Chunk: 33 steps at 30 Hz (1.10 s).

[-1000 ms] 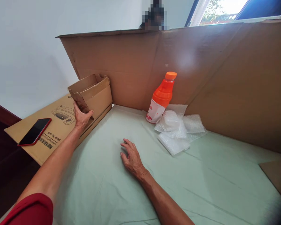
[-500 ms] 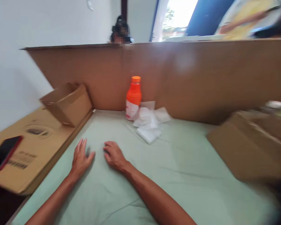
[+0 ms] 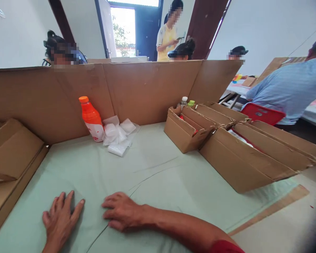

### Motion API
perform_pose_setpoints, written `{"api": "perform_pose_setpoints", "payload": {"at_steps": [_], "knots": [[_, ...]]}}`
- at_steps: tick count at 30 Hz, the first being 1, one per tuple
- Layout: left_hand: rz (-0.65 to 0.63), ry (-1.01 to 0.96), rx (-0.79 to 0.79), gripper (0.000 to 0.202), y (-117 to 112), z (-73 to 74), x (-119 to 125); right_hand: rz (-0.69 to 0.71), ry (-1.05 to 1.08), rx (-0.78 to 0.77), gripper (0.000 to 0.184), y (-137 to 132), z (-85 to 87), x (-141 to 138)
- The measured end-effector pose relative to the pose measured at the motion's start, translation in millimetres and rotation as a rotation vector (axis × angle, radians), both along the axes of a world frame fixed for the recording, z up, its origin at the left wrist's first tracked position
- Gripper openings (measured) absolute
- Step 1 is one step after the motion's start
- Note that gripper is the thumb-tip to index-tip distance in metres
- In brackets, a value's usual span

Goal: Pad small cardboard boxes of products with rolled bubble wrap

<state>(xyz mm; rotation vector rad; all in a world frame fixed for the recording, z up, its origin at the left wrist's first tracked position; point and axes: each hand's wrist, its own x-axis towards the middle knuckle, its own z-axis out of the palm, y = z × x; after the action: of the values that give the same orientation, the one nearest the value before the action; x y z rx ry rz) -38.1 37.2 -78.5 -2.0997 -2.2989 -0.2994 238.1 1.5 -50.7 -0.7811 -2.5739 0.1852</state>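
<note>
At the left edge, cardboard box (image 3: 18,149): sits on a flat carton (image 3: 13,191); its inside is hidden from this angle.
Left hand (image 3: 59,219): palm down on the pale green cloth (image 3: 152,186), fingers spread well apart.
Orange bottle (image 3: 91,117): stands near the cardboard screen (image 3: 147,84), capped, white label round its lower part; whether the orange is liquid or plastic cannot be told.
Bubble wrap (image 3: 118,137): heaped just right of the bottle.
Right hand (image 3: 123,211): on the cloth, fingers loosely bent and slightly apart, palm hidden.
Cloth: spreads beneath both hands, from the carton to the boxes on the right.
Small box (image 3: 177,131): open-topped; bits of red show inside, too little to name.
White-capped bottle (image 3: 183,101), green-capped bottle (image 3: 191,103): rise at its far side, within or behind unclear.
Long box (image 3: 242,165): open-topped, close beside the small box; something white and red shows within.
</note>
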Motion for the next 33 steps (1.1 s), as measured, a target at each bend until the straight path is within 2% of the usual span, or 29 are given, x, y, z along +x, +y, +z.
{"api": "perform_pose_setpoints", "payload": {"at_steps": [1,3,6,8,10,12,14,16,19,21,23,24,27,29,31,33], "knots": [[0.002,0.027,-0.016,0.069,-4.2,4.7,16.8,-0.087,0.048,-0.04,0.016,-1.2,6.1,25.5],[-0.035,0.069,-0.037,0.062,-12.8,11.7,50.6,-0.331,0.111,-0.02,0.025,3.0,26.6,81.7],[-0.157,0.069,-0.081,0.059,-26.2,17.6,97.1,-0.713,0.135,0.18,0.028,19.8,74.7,169.0],[-0.302,0.02,-0.098,0.06,-37.1,19.9,125.0,-0.925,0.106,0.336,0.035,31.5,108.7,219.6],[-0.511,-0.062,-0.112,0.061,-51.4,20.5,152.0,-1.113,0.029,0.408,0.047,40.3,135.0,258.2],[-0.763,-0.16,-0.133,0.065,-70.0,16.8,178.7,-1.284,-0.09,0.353,0.055,46.0,150.5,283.0],[-1.0,-0.257,-0.15,0.07,-90.9,7.1,203.7,-1.395,-0.209,0.22,0.047,49.8,156.9,295.6],[-1.196,-0.343,-0.177,0.065,-110.0,-6.8,223.8,-1.424,-0.276,0.129,0.033,51.8,157.8,299.8],[-1.324,-0.475,-0.281,0.043,-124.9,-21.6,234.7,-1.377,-0.293,0.126,0.025,46.1,155.3,298.4],[-1.277,-0.608,-0.389,0.042,-123.7,-18.9,225.3,-1.309,-0.281,0.138,0.023,31.4,153.0,294.9],[-1.085,-0.777,-0.478,0.051,-116.2,-5.7,205.4,-1.156,-0.202,0.155,0.021,5.8,151.4,289.4],[-0.93,-0.861,-0.496,0.051,-111.3,3.2,193.7,-1.051,-0.138,0.159,0.021,-10.7,151.2,285.9],[-0.537,-1.056,-0.425,0.051,-95.6,28.6,162.5,-0.738,0.063,0.099,0.021,-66.1,153.8,273.6],[-0.388,-1.124,-0.332,0.059,-87.6,39.0,150.5,-0.623,0.219,0.02,0.019,-98.3,155.0,267.4],[-0.311,-1.141,-0.261,0.073,-84.0,43.6,146.4,-0.644,0.493,-0.009,0.027,-119.8,149.1,265.2],[-0.277,-1.098,-0.227,0.079,-85.6,44.5,148.7,-0.794,0.837,0.008,0.032,-129.9,131.9,265.9]]}}
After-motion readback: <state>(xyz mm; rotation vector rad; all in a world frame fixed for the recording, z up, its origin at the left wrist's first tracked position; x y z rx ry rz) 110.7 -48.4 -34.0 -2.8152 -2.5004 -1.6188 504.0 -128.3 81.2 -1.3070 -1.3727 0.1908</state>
